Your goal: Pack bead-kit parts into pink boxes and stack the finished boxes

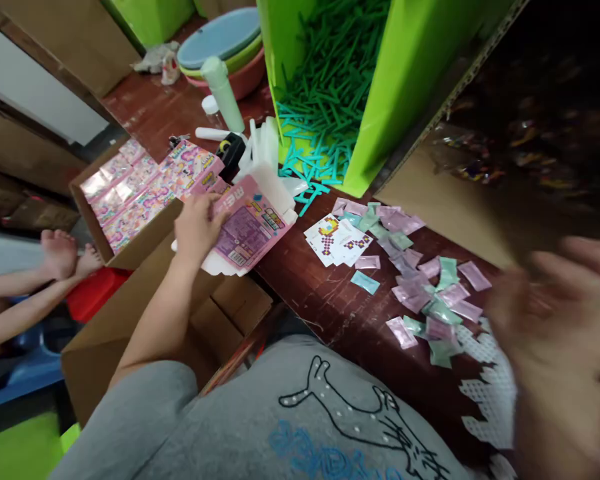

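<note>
My left hand (197, 230) is closed on a pink printed carton (253, 227). The carton's white end flaps stand open, and its barcode side faces up. At the right edge my right hand (555, 327) is smeared by motion, so its fingers cannot be made out clearly. It is nearest to small pink and green sachets (413, 290) strewn over the dark red table (325, 303) and to white perforated pieces (490, 387). Between the hands lie white cards (335, 241) with pixel patterns, and a blue sachet (365, 282) lies beside them.
A bright green bin (380, 113) holds green sticks (335, 60), with teal ones in front. A dark cardboard box (430, 167) of small bagged items stands right. Filled pink cartons (140, 193) sit in a box at left. Behind are a bottle (225, 93) and stacked basins (220, 37). Another person's feet (63, 257) show left.
</note>
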`<state>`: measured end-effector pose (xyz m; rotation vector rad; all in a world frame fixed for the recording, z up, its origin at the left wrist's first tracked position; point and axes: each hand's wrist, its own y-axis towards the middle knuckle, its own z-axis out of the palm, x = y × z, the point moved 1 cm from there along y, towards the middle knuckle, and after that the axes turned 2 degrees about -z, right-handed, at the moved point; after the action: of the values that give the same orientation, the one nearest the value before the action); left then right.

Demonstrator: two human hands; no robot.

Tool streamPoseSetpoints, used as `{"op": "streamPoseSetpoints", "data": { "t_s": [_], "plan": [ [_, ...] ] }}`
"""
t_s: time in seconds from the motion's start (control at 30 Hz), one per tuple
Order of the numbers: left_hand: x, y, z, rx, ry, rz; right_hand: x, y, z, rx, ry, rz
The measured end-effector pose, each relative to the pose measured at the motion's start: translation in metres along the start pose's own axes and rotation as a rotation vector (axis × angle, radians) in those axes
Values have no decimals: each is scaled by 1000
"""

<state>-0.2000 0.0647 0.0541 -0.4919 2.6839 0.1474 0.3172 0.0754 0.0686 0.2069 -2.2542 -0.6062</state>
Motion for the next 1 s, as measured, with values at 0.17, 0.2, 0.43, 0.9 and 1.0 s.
{"op": "streamPoseSetpoints", "data": {
  "t_s": [0.17,0.2,0.43,0.9,1.0],
  "plan": [
    [-63,-70,8,44,-522,224,75,-19,73,349,174,-283],
    [-77,-85,18,64,-596,233,84,-18,85,372,206,-252],
    [-132,-131,72,518,-904,321,98,-6,62,438,390,-244],
    [-130,-109,135,873,-1178,318,-9,-80,15,574,707,376],
    [-139,-100,128,769,-1086,373,-8,-77,4,600,644,315]
  ]
}}
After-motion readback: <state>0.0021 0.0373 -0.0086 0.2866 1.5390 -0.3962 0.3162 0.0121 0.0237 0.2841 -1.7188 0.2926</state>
